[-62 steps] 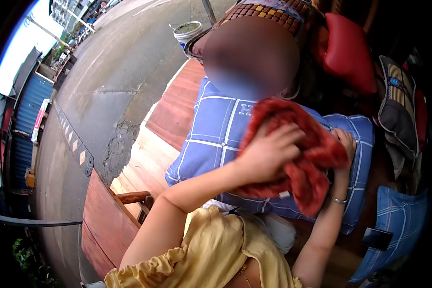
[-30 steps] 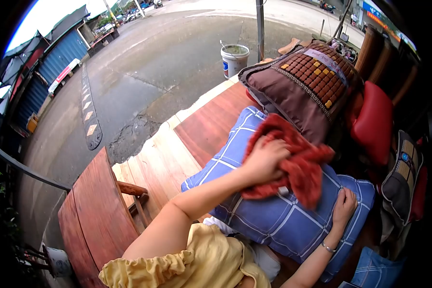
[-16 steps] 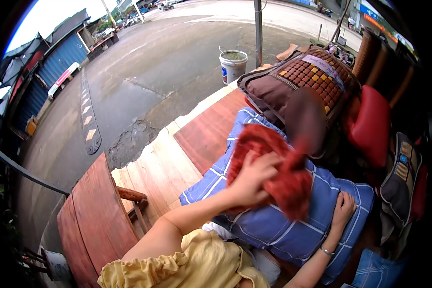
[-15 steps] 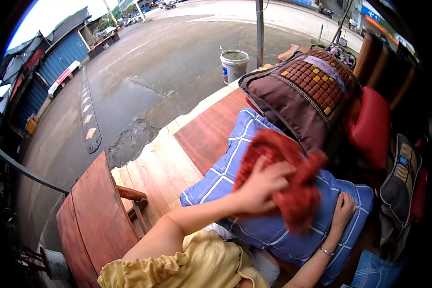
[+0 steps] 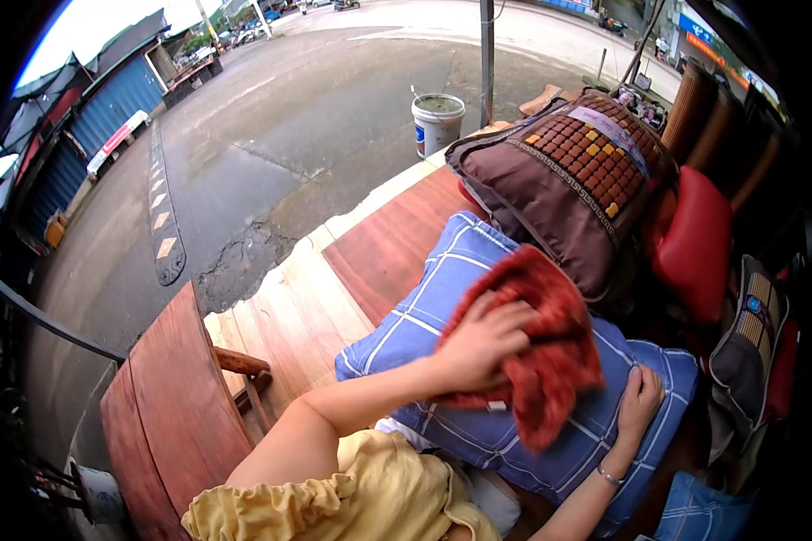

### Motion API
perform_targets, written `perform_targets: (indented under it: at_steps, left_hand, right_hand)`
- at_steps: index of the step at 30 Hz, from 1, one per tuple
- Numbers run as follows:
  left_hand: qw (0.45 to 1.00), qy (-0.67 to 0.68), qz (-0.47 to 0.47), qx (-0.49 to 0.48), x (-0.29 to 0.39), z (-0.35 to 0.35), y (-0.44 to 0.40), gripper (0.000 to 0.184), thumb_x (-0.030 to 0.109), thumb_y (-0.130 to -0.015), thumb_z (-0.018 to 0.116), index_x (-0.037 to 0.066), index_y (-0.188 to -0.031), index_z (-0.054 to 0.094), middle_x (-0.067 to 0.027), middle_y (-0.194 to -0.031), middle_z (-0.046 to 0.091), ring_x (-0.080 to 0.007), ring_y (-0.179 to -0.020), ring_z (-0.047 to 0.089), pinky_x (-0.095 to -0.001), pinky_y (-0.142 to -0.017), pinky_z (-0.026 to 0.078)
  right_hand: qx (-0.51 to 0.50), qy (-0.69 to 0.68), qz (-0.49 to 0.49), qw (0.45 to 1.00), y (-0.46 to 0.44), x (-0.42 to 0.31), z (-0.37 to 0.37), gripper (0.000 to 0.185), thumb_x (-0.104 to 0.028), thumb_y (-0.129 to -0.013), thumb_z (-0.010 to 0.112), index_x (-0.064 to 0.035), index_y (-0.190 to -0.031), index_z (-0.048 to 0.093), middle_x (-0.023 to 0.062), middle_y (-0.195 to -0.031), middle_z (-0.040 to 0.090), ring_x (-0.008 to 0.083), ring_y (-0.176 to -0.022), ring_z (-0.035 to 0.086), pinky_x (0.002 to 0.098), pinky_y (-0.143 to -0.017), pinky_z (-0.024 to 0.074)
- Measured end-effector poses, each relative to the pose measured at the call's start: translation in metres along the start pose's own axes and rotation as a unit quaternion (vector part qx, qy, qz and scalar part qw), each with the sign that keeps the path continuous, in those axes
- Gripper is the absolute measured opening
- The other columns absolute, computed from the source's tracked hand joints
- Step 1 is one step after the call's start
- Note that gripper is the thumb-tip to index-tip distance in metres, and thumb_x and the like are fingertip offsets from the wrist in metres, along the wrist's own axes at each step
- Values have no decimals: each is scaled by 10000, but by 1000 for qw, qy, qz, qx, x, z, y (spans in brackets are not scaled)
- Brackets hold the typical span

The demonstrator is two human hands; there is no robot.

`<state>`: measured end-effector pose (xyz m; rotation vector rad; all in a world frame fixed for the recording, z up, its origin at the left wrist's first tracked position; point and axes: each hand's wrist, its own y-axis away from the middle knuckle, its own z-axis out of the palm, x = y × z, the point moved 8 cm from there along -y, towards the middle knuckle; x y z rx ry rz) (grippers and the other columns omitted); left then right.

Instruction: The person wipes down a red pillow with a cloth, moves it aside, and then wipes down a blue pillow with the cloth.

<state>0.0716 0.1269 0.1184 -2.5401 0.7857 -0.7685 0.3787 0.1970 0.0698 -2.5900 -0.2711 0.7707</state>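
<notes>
My left hand [image 5: 487, 341] is closed on a red fluffy cloth [image 5: 550, 361], which is bunched under the fingers and spread over a blue cushion [image 5: 406, 311] with white check lines. A small white tag shows at the cloth's lower edge. Wearing a bracelet at the wrist, my right hand [image 5: 641, 401] grips the right part of the cushion, fingers curled into its fabric. The cushion lies across in front of my body, and the cloth hides its middle.
Beyond the cushion sits a brown cushion with a beaded panel [image 5: 586, 149]. A red padded seat [image 5: 695, 239] is to the right, near a grey cushion [image 5: 744, 361]. A wooden bench [image 5: 176, 397] stands at left. A white bucket [image 5: 438, 126] stands behind the wooden platform [image 5: 289, 307].
The red cloth, blurred and lifted at its right side before, now lies lower and flatter on the cushion. My left hand moves only slightly; my right hand keeps its place.
</notes>
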Motion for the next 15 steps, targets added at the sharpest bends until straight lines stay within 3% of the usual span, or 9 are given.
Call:
perform_targets:
  at_steps: [3,7,10,15]
  left_hand:
    - [990,-32,-129,48,-71,-19,41,490,121,-623,740,60,-1078,571,-160,-1426,484,-354,-1394,390,-579,-1141,248]
    - [940,115,-291,133,-132,-20,113,464,20,-693,662,32,-1144,558,-229,-1432,451,-399,-1383,385,-480,-1149,294]
    - [944,96,-272,160,-112,-25,126,449,-2,-712,632,19,-1153,553,-256,-1424,443,-424,-1368,391,-472,-1146,301]
    - [979,51,-148,131,-35,-29,88,381,170,-736,724,65,-1067,568,-238,-1430,435,-427,-1426,309,-581,-1151,217]
  right_hand:
    - [9,-6,1,1000,2,-4,-2,209,-172,-974,547,1,-966,664,139,-937,663,331,-914,589,422,-862,419]
    - [10,-6,-1,1000,2,-9,-2,214,-174,-977,543,2,-966,663,134,-943,664,327,-920,588,416,-874,417]
    - [9,-1,2,1000,2,-10,-2,214,-173,-979,541,3,-970,663,131,-949,664,322,-928,589,413,-883,416]
    - [6,22,-1,1000,3,-1,2,218,-194,-980,549,-9,-979,664,127,-975,668,311,-952,591,406,-909,408]
